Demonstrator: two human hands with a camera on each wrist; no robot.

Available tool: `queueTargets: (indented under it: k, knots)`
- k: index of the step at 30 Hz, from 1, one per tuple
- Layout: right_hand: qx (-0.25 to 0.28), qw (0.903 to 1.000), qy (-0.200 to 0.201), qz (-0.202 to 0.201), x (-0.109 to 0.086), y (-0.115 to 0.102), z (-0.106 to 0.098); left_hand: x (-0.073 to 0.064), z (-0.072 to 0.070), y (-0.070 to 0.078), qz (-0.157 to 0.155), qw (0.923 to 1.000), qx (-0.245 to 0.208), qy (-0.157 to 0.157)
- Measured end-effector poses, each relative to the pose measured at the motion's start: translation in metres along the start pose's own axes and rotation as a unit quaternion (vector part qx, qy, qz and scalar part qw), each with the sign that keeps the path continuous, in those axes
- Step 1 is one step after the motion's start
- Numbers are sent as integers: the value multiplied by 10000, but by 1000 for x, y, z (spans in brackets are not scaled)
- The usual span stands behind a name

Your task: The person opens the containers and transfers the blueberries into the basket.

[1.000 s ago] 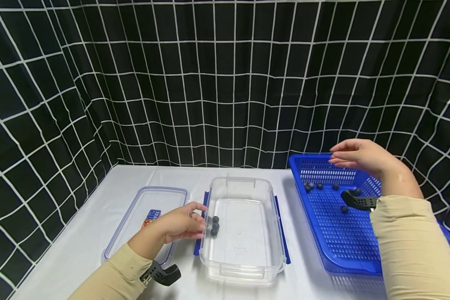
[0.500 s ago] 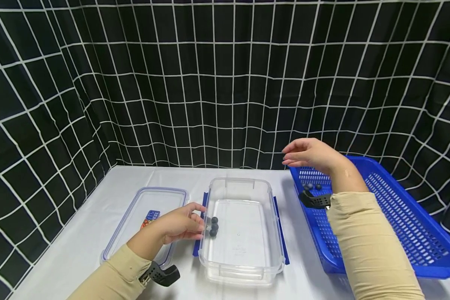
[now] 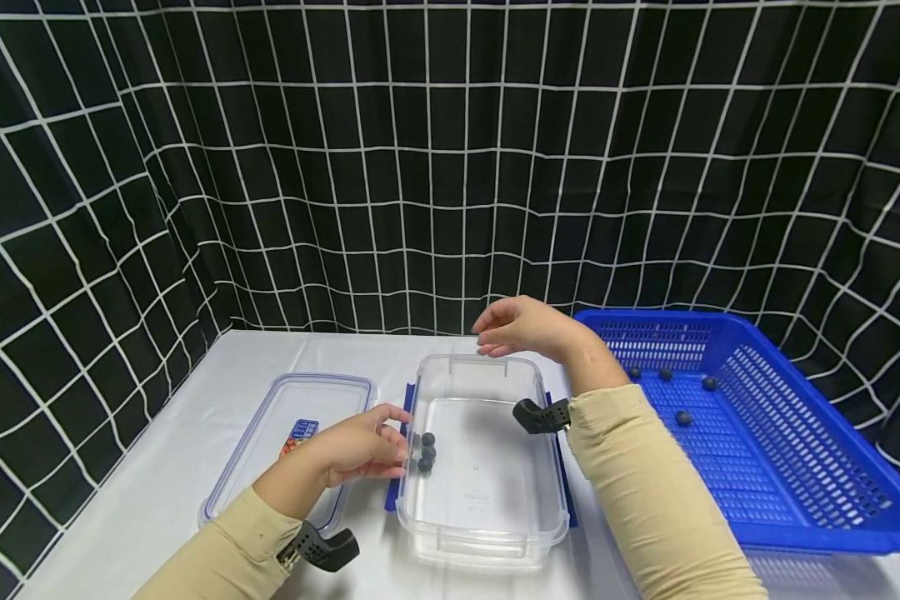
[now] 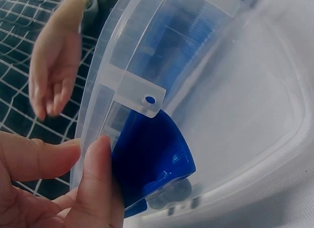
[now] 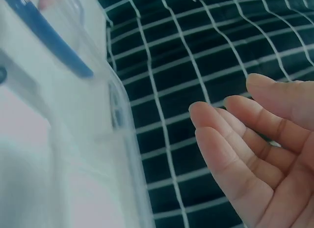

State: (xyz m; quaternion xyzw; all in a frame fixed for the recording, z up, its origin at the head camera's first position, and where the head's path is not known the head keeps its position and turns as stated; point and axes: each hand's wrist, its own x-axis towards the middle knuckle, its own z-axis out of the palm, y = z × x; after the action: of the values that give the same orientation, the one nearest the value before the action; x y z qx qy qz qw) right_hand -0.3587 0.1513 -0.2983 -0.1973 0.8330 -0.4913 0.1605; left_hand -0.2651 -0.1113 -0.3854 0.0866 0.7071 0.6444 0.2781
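A clear plastic food box [image 3: 480, 467], lidless and with blue side latches, stands in the middle of the head view. Several small dark round balls like blueberries [image 3: 425, 465] lie inside against its left wall. My left hand [image 3: 356, 450] grips that wall; in the left wrist view its thumb and fingers [image 4: 98, 161] pinch the edge beside a blue latch [image 4: 154, 156]. Above the box's far rim, my right hand [image 3: 532, 327] hovers with loosely bent fingers. The right wrist view shows its thumb apart from the fingers [image 5: 213, 144] and nothing visible between them.
On the right, a blue perforated basket [image 3: 795, 454] holds several more dark balls [image 3: 684, 418]. The box's clear lid [image 3: 311, 396] with a printed label lies at the left, under the left forearm. A black gridded curtain [image 3: 450, 167] hangs behind the white table [image 3: 120, 492].
My right hand has moved left from above the basket to over the box's far end, dropping slightly at the last. My left hand keeps its hold on the box.
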Motion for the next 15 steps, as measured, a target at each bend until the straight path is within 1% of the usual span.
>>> queueTargets:
  k: [7,10,15]
  knots:
    - [263,9993,-244,71,20,-2,39,-2,0,2,-47,10000,-4,0]
    - [415,9983,-372,143,27,2,50,-2,-1,3,-59,10000,20,12]
    - [440,9971,-511,364,34,11,65,-1,-1,2,-91,9999,21,38]
